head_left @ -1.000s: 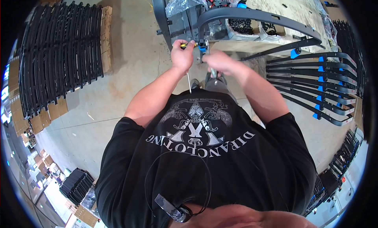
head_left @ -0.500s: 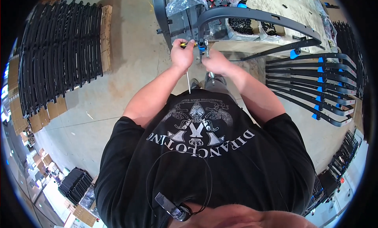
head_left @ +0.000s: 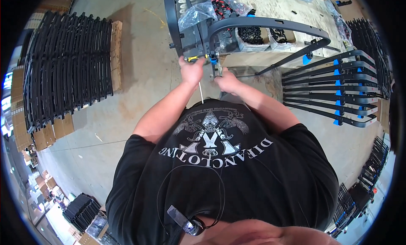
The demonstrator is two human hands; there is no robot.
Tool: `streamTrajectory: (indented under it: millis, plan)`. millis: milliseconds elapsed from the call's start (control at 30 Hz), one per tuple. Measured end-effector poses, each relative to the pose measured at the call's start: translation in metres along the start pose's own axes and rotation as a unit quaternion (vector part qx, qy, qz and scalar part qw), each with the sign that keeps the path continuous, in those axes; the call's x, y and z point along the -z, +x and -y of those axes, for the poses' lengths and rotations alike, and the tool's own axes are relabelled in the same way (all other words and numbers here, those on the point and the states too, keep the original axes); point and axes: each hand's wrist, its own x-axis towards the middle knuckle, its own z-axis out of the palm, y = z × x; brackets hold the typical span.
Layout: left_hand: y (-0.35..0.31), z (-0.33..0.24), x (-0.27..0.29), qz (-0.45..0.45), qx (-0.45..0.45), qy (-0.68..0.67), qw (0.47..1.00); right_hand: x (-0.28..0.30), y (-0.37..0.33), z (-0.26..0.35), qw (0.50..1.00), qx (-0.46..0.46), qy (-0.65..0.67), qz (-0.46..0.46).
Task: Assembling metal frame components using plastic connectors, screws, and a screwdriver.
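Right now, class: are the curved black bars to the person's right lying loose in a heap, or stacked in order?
Stacked in order. The curved black bars lie parallel, one behind the next, with blue clips lined up in a row.

A stack of curved bars (head_left: 67,71) lies on cardboard (head_left: 116,54) at far left. A workbench (head_left: 270,16) stands far ahead, bins of small parts (head_left: 253,38) on it. More curved bars (head_left: 334,88) lie right, near the bench.

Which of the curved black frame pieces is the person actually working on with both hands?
The single curved black frame arching over the workbench; the left hand and right hand meet at its near end. The racked black frames to the right lie untouched.
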Motion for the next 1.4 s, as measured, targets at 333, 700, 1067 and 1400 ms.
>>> streamTrajectory:
  millis: [333,700,1067,1400]
  plan:
    - [-0.038,0.032,0.002,0.146,-0.032,0.229,0.962,-0.004,-0.001,0.006,0.997,-0.012,-0.047,-0.060]
    - [-0.022,0.030,-0.007,0.138,0.022,-0.073,0.987,0.009,0.003,-0.042,0.973,0.118,0.036,-0.196]
    - [-0.009,-0.014,-0.005,0.124,0.251,-0.079,0.957,0.127,-0.081,-0.173,0.921,-0.102,0.323,-0.191]
    - [-0.091,0.039,-0.002,0.219,0.098,0.244,0.939,0.256,-0.119,-0.236,0.942,0.084,0.227,-0.234]
